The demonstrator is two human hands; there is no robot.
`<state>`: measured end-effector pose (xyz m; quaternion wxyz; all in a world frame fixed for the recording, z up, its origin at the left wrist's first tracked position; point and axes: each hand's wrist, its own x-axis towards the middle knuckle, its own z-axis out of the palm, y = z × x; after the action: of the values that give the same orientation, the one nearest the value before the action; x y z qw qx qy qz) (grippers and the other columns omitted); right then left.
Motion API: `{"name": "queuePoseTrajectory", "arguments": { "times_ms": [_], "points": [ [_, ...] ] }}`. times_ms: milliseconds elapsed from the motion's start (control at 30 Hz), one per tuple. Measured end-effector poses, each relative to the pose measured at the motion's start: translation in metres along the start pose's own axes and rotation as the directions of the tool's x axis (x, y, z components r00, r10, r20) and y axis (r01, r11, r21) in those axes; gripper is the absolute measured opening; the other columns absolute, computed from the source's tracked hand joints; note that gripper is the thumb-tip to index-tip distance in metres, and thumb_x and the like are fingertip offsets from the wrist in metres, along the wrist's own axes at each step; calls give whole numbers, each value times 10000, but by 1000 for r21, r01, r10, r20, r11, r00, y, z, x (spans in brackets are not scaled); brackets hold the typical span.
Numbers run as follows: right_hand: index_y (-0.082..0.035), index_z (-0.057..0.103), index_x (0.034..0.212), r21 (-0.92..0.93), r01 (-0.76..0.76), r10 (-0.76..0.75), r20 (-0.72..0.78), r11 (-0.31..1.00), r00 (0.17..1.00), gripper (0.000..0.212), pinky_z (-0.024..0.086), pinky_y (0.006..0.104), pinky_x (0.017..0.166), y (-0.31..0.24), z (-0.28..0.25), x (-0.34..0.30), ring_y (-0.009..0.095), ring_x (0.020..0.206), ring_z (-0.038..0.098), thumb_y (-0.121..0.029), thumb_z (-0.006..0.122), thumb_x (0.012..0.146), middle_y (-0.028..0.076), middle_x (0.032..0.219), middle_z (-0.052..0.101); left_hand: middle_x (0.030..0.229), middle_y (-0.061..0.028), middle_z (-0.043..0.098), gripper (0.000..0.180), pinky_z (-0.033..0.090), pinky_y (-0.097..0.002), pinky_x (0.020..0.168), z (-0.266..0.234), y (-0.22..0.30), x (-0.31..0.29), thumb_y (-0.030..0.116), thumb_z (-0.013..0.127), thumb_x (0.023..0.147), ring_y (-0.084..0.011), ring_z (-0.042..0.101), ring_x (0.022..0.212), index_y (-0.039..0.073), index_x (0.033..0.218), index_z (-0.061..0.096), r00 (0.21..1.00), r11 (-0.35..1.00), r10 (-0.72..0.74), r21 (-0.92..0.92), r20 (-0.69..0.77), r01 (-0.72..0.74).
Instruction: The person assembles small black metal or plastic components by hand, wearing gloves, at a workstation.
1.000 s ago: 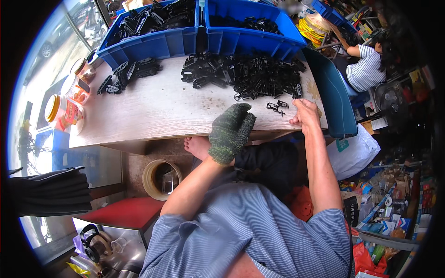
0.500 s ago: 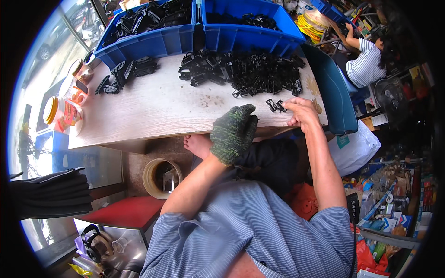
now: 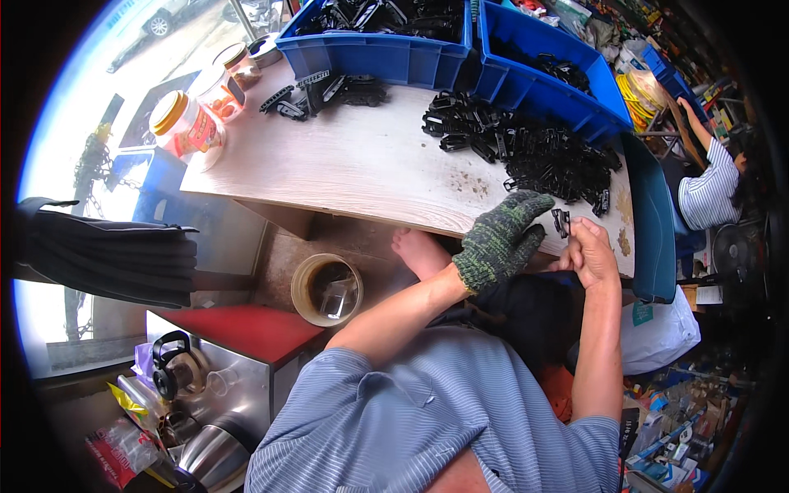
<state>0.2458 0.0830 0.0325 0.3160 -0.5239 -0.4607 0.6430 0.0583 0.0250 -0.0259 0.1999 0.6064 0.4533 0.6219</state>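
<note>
My right hand (image 3: 593, 253), bare, is closed with its fingertips pinching a small black plastic part (image 3: 561, 223) at the table's near edge. Close on its left is my left hand (image 3: 503, 244) in a green and black knitted glove, its fingers stretched out and thumb apart, with nothing visible in it. Just beyond both hands lies a heap of similar black plastic parts (image 3: 559, 160) on the pale wooden table (image 3: 353, 156).
Two blue bins, one on the left (image 3: 374, 62) and one on the right (image 3: 526, 90), hold more black parts. Longer black pieces (image 3: 316, 94) and lidded jars (image 3: 185, 123) are at the table's left. A dark teal bin (image 3: 649, 222) adjoins its right end. Another person (image 3: 711, 189) is at far right.
The view has swung, shifting the table right in the picture. Two small black parts showed by my right fingertips; now one shows there, pinched. My gloved hand has come nearer, its fingers extended.
</note>
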Motion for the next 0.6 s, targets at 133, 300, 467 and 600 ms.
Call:
{"name": "queuePoseTrajectory", "arguments": {
  "times_ms": [133, 300, 467, 600],
  "points": [
    [-41, 597, 908, 85, 38, -56, 218, 996, 974, 166, 567, 384, 441, 17, 13, 8, 154, 348, 489, -208, 599, 907, 10, 464, 468, 1116, -179, 649, 317, 549, -367, 792, -2, -4, 4, 129, 685, 886, -291, 659, 1018, 47, 1186, 628, 992, 995, -46, -81, 119, 56],
    [-40, 611, 935, 129, 13, -41, 213, 992, 976, 180, 555, 356, 426, 22, 33, 5, 162, 364, 516, -219, 596, 920, 12, 468, 470, 976, -127, 683, 310, 547, -334, 758, -9, -8, 2, 155, 704, 885, -216, 683, 867, 26, 1157, 629, 987, 973, -143, -172, 78, 154],
    [-47, 649, 941, 154, 33, -58, 163, 987, 985, 215, 531, 327, 400, 29, 37, 8, 129, 348, 479, -259, 622, 923, -1, 462, 465, 980, -119, 690, 295, 548, -318, 741, -15, 1, 3, 149, 698, 892, -174, 675, 845, 4, 1139, 625, 951, 909, -281, -283, 127, 306],
    [-46, 665, 920, 183, 13, -34, 112, 983, 993, 245, 508, 297, 389, 29, 52, 7, 92, 335, 427, -289, 632, 930, -14, 455, 456, 903, -96, 705, 250, 549, -310, 709, -14, -2, -1, 151, 695, 898, -150, 674, 787, -1, 1090, 642, 951, 932, -308, -209, -32, 295]
  ]
}}
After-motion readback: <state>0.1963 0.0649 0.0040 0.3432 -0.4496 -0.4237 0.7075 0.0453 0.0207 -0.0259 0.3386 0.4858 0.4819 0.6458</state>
